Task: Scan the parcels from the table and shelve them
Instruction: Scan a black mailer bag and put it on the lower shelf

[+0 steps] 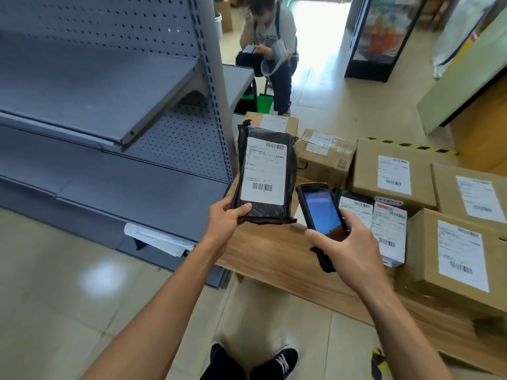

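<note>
My left hand [223, 218] grips the lower left corner of a black plastic parcel [265, 171], held up above the wooden table [274, 259] with its white barcode label facing me. My right hand [348, 242] holds a black handheld scanner [319, 212] with a lit blue screen, just right of the parcel. Several cardboard parcels [395, 174] and flat bagged parcels [388, 231] with labels lie on the table to the right. Grey metal shelves [109, 105] stand at the left.
A seated person [271, 45] is beyond the table's far end, looking at a phone. A paper stack [159, 239] lies on the lowest shelf. A dark display cabinet [381, 37] stands at the back right. My shoes [277, 363] are on the tiled floor.
</note>
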`<move>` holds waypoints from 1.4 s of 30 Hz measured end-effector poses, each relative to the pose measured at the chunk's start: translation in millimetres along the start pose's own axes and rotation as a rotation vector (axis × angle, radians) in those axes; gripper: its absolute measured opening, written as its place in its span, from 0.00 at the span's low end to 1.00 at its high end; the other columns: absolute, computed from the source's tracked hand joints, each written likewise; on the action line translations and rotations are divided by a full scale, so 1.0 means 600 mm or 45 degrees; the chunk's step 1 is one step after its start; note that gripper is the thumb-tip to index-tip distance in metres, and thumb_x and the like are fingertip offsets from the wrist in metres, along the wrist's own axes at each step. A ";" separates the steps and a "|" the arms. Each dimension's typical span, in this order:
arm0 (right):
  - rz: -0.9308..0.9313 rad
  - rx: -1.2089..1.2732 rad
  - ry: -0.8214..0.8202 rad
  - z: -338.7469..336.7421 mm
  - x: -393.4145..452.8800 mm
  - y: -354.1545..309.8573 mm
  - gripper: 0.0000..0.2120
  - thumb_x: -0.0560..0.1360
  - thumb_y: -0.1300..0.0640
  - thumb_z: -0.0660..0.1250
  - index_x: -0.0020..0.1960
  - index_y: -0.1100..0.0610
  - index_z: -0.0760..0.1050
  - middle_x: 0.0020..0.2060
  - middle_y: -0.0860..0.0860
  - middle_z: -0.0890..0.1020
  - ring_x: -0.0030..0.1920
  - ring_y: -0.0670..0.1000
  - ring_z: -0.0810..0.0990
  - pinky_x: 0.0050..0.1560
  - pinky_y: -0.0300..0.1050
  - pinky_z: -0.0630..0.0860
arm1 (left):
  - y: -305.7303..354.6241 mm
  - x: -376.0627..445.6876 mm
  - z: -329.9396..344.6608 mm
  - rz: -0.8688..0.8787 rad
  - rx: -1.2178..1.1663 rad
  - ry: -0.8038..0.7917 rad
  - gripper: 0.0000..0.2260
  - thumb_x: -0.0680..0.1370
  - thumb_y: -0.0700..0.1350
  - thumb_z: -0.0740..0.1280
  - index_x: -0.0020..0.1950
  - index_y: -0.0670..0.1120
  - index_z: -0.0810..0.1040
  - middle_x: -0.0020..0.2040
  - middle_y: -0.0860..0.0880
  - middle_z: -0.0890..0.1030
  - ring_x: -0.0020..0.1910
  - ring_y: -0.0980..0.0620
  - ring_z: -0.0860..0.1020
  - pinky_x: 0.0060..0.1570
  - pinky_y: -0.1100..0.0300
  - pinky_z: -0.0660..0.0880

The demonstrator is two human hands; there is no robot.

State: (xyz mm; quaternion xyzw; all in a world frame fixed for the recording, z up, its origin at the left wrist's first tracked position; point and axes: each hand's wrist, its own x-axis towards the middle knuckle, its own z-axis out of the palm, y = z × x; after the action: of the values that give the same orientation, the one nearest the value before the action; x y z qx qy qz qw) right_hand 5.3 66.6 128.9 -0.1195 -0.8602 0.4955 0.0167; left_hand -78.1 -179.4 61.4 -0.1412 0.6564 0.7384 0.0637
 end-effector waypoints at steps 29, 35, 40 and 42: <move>-0.517 -0.187 -0.502 0.166 -0.277 -0.193 0.32 0.66 0.33 0.76 0.62 0.50 0.76 0.47 0.45 0.78 0.48 0.49 0.76 0.43 0.44 0.70 | 0.025 -0.455 -0.359 0.250 -0.239 0.643 0.16 0.79 0.31 0.69 0.64 0.45 0.82 0.50 0.54 0.88 0.45 0.57 0.86 0.45 0.64 0.81; -0.633 -0.054 -0.673 0.243 -0.291 -0.257 0.14 0.67 0.40 0.79 0.45 0.34 0.74 0.35 0.40 0.78 0.35 0.39 0.76 0.29 0.30 0.70 | 0.046 -0.484 -0.427 0.293 -0.287 0.844 0.14 0.80 0.32 0.68 0.60 0.48 0.81 0.45 0.56 0.88 0.41 0.60 0.85 0.40 0.67 0.80; -0.689 -0.010 -0.753 0.305 -0.258 -0.306 0.15 0.68 0.42 0.79 0.47 0.35 0.74 0.34 0.44 0.77 0.35 0.36 0.76 0.31 0.31 0.70 | 0.075 -0.475 -0.476 0.353 -0.291 0.930 0.16 0.80 0.34 0.69 0.63 0.50 0.81 0.51 0.53 0.88 0.47 0.57 0.85 0.45 0.65 0.80; -0.687 0.004 -0.783 0.329 -0.238 -0.326 0.24 0.68 0.44 0.80 0.55 0.46 0.70 0.40 0.49 0.80 0.42 0.34 0.77 0.33 0.25 0.71 | 0.088 -0.462 -0.493 0.369 -0.301 0.974 0.16 0.80 0.34 0.69 0.64 0.49 0.81 0.52 0.52 0.88 0.47 0.57 0.85 0.46 0.64 0.81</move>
State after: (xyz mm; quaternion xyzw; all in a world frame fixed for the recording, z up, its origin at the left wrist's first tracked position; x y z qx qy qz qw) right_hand 78.0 -226.4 209.1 0.2640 -0.8249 0.4871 -0.1117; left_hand 207.7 -453.0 163.6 -0.3175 0.5566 0.7043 -0.3056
